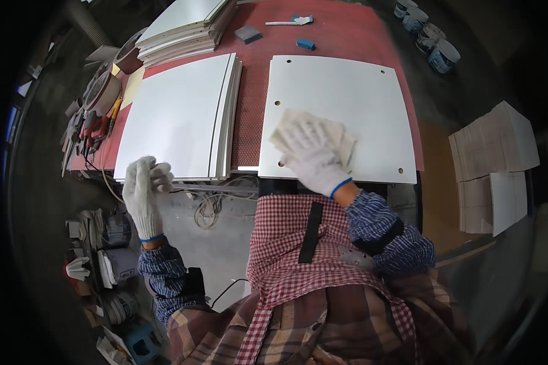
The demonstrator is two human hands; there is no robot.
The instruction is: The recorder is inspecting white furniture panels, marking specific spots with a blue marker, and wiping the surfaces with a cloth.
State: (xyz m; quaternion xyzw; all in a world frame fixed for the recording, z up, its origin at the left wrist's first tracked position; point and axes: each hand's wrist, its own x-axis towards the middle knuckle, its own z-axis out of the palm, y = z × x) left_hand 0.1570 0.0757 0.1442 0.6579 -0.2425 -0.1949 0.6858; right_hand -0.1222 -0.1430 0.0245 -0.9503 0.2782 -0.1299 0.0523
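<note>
A white panel [341, 79] with several small holes near its edges lies flat on the red-topped table. My right hand [313, 155], in a white knit glove with a blue cuff, rests on a folded beige cloth [348, 143] and presses it against the panel near its front left part. The fingers stretch over the cloth, and cloth and fingertips are slightly blurred. In a matching glove, my left hand [145, 191] is raised by the front left corner of a stack of white panels [173, 115]. Its fingers are curled in, and nothing shows in them.
Further white panels [186, 27] are piled at the back left. On the red table [335, 24] lie a grey block [248, 34], a blue block [305, 44] and a white-handled tool [283, 23]. Tape rolls [101, 94] and tools crowd the left edge. Tubs [443, 56] and stacked boards [490, 146] stand right.
</note>
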